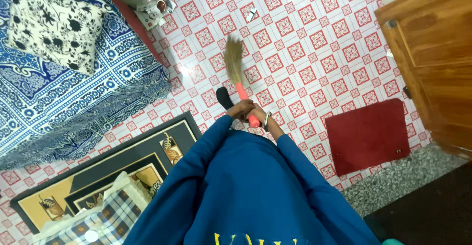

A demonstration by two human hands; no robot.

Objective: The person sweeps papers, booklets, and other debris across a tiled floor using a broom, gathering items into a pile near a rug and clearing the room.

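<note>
A grass broom point(234, 60) with an orange-red handle points away from me over the red-and-white patterned floor tiles point(305, 38). Its bristle end is blurred above the floor. Both hands grip the handle close together in front of my blue top: my left hand point(241, 109) is on the upper part, my right hand point(257, 113), with a bangle on the wrist, sits just below it. A dark-socked foot point(224, 97) shows just left of the hands.
A bed with a blue patterned sheet point(73, 82) and a black-and-white floral pillow point(51, 23) fills the left. A black and tan rug point(108, 166) lies at lower left. A red mat point(368, 134) lies before a wooden door point(432, 63). Clutter point(156, 9) sits by the far wall.
</note>
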